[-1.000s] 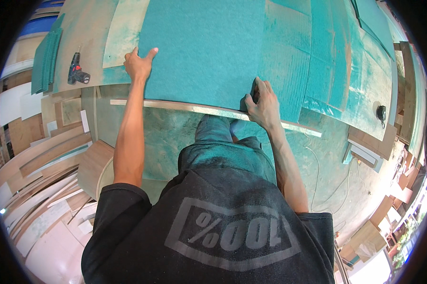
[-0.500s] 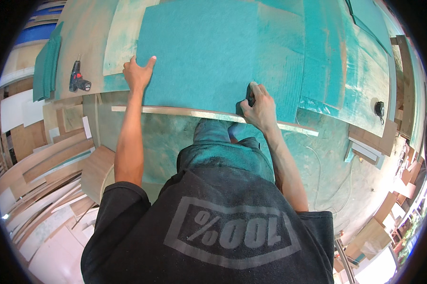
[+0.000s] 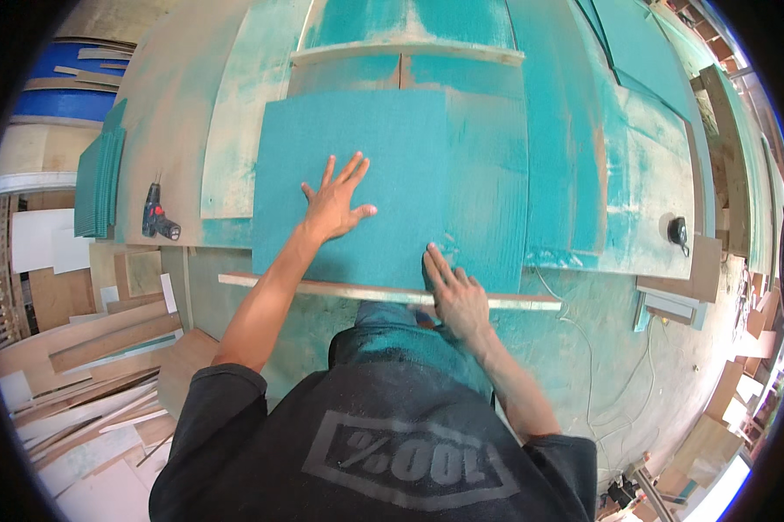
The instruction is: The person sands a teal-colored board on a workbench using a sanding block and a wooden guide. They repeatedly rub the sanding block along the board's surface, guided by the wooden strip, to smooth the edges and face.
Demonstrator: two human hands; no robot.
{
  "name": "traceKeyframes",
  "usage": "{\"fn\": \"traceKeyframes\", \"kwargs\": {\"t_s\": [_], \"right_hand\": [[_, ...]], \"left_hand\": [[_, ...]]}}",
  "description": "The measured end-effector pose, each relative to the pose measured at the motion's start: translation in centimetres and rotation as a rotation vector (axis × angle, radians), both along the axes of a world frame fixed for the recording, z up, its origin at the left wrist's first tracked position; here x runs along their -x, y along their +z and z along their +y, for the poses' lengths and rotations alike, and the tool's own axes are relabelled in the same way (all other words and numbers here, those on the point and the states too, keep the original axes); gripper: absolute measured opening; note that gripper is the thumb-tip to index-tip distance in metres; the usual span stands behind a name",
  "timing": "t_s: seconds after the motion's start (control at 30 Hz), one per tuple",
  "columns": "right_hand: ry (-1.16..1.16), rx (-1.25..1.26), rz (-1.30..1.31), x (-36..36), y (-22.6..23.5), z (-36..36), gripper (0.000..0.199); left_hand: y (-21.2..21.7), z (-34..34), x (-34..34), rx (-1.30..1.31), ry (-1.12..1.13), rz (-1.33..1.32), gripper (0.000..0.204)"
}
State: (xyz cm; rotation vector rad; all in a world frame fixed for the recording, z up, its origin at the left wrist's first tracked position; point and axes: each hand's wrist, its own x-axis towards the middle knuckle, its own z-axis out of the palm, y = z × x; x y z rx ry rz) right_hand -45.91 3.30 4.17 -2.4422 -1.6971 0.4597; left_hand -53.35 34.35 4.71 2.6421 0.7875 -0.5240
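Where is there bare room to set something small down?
Left: the tan strip beyond the drill, between the stacked teal boards and the pale board. Right: the pale patch left of the small black object. Front middle is crowded: the left hand lies spread on the teal panel, the right hand near its lower right corner.

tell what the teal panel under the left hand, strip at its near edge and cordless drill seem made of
Teal panel: probably painted, wood-based board, matte, from its even, dull colour. Strip: likely unfinished wood, from its pale tan tone. Cordless drill: apparently plastic, from its black casing with red parts; finish unclear.
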Motion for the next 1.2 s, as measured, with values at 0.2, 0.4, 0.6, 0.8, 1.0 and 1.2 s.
{"fn": "traceKeyframes", "kwargs": {"t_s": [0.2, 0.4, 0.6, 0.8, 1.0, 1.2], "right_hand": [[-0.006, -0.080, 0.041, -1.6, -0.5, 1.0, 0.097], [0.027, -0.174, 0.001, -5.4, -1.8, 3.8, 0.092], [0.075, -0.229, 0.000, -9.6, -2.2, 6.8, 0.079], [0.126, -0.271, -0.007, -14.3, -2.7, 10.8, 0.075], [0.126, -0.276, -0.086, -18.9, -3.9, 14.5, 0.075], [0.103, -0.231, -0.103, -24.0, -4.3, 19.5, 0.080]], "left_hand": [[2.1, 1.7, -3.9, 0.059, 0.027, 0.081, 0.107], [1.4, 6.0, -7.3, 0.065, -0.022, 0.065, 0.106], [0.0, 9.5, -11.2, 0.028, -0.047, 0.058, 0.105], [-0.8, 13.8, -15.9, -0.005, -0.055, 0.084, 0.106], [0.1, 17.3, -21.2, 0.002, -0.052, 0.112, 0.105], [-2.5, 23.6, -26.2, -0.030, -0.121, 0.054, 0.106]]}}
